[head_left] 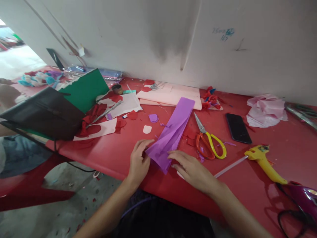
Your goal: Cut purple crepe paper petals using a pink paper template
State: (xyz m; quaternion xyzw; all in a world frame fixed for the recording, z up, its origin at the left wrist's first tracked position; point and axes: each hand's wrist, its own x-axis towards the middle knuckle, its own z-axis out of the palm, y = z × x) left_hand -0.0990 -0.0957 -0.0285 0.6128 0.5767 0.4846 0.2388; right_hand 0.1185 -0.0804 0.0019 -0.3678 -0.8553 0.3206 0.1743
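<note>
A folded strip of purple sheet (176, 127), paper or thin cloth, lies slantwise on the red table with its near end loosely spread. My left hand (139, 162) has its fingers curled at the strip's left corner, which sits between thumb and fingertips. From the right, my right hand (195, 170) reaches over the strip's near right edge; its fingertips touch the purple surface and its thumb is held apart. Scissors (206, 138) with one orange and one yellow handle lie just right of the strip. Small purple cut pieces (153, 118) and a pale pink petal shape (147, 129) rest to its left.
On the right are a black phone (238, 128), a yellow glue gun (266, 163) with a glue stick, crumpled pink material (266, 110) and a purple iron (303, 200). Pink sheets (170, 94) lie at the back. A black bag (44, 112) and green board (85, 91) stand left, near another person.
</note>
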